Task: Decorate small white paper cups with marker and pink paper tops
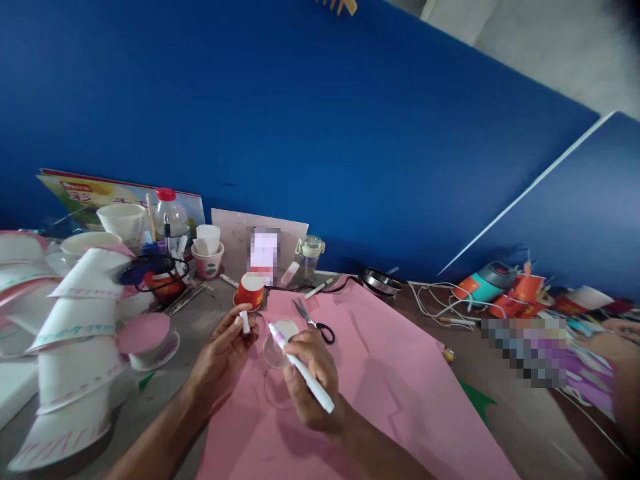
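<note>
My right hand [315, 380] grips a white marker [310, 383] whose uncapped pink tip points up and to the left. Between the fingers of my left hand [223, 353] is a small white marker cap [245, 322]. A whitish round cup or lid [274, 353] lies on the pink paper [390, 400], partly hidden behind my right hand. Just beyond my left fingertips stands a red paper cup [250, 291]. Scissors with black handles [325, 332] rest on the paper to the right of the marker.
Stacked white paper cups with coloured marks [75, 360] fill the left side. A bottle with a red cap [170, 213], a clear jar [311, 257] and a metal bowl [380, 283] line the back, below a blue partition [320, 133]. Cables [430, 307] and another person's arm [625, 373] are at right.
</note>
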Demonstrator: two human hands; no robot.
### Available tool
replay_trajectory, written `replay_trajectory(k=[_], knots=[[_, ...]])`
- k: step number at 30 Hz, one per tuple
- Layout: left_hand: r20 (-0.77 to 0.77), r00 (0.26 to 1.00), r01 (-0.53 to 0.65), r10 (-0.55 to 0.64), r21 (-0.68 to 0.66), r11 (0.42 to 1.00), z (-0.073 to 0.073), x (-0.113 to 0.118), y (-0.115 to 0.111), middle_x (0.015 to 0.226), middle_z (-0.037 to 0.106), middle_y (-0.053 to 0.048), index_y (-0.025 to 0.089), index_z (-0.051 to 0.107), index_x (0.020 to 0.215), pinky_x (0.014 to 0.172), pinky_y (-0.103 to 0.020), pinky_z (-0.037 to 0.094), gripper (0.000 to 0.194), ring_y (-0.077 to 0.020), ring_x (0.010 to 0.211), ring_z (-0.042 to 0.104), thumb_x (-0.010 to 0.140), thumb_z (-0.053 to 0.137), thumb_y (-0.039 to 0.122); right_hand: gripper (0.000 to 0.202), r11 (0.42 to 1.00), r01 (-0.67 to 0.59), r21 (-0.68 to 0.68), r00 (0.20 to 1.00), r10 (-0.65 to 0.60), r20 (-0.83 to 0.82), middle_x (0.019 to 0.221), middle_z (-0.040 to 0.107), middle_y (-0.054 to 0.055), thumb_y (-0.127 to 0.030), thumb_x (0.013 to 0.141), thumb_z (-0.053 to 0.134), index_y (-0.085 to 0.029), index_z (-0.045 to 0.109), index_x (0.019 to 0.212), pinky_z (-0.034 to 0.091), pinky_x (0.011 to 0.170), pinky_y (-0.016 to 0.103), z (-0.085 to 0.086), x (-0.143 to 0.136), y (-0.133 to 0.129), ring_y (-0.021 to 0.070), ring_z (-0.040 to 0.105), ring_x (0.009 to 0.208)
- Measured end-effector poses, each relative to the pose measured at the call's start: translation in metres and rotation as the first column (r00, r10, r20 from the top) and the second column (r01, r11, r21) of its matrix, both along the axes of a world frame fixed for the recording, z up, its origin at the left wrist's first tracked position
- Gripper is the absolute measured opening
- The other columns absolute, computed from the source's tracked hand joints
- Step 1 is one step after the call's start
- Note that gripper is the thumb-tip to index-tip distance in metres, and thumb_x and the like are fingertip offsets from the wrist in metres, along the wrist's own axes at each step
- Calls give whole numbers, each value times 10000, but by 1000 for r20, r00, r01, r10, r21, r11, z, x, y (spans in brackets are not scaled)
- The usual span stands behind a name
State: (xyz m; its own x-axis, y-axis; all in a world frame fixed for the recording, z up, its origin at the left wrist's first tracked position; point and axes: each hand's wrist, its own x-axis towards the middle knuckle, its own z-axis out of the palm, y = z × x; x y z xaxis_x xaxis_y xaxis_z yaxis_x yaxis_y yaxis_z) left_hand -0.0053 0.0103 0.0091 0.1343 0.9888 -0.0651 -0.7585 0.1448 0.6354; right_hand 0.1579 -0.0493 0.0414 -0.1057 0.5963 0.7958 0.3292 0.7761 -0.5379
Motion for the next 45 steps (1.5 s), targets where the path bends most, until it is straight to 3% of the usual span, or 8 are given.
replay_trajectory(k=[6,12,20,27,33,45], knots=[[-13,998,53,-54,-22,998,6,-1,-4,745,633,15,178,708,949,526,-141,429,265,-44,534,487,709,817,206,231,995,-22,-94,996,14,-92,874,576,54,-161,895,489,-237,582,1092,468,731,375,-3,2,-2,212,560,799],[-39,992,120,-119,28,992,3,-3,-4,766,625,1,152,713,816,605,-165,453,223,-67,611,516,658,851,226,189,989,-7,-150,993,-11,-119,872,594,43,-166,915,508,-241,614,1052,477,705,322,-3,3,0,191,577,793],[-72,979,193,-191,26,981,6,-2,-6,636,538,26,138,679,715,530,-161,378,251,-56,551,435,651,860,301,136,983,48,-175,987,-73,-140,831,616,26,-222,954,499,-230,627,998,478,680,301,-5,2,0,177,585,752],[-78,974,213,-213,-6,977,5,-5,-8,614,510,46,146,685,707,512,-169,348,281,-34,494,375,610,884,319,153,982,72,-176,977,-105,-186,791,591,19,-298,977,487,-240,628,985,465,659,307,-3,1,-1,187,569,754],[-90,975,199,-201,-33,979,4,-5,-7,637,538,32,149,693,716,558,-180,386,305,-55,549,436,578,904,320,159,982,88,-164,980,-115,-160,761,598,14,-298,977,486,-231,630,966,461,713,333,-2,1,-1,190,575,751],[-75,969,235,-234,3,972,4,-3,-7,556,453,60,136,696,737,487,-169,292,292,-30,469,322,636,871,348,152,982,42,-185,985,-72,-157,760,594,12,-279,968,488,-219,627,954,462,689,310,-2,1,-1,178,567,738]])
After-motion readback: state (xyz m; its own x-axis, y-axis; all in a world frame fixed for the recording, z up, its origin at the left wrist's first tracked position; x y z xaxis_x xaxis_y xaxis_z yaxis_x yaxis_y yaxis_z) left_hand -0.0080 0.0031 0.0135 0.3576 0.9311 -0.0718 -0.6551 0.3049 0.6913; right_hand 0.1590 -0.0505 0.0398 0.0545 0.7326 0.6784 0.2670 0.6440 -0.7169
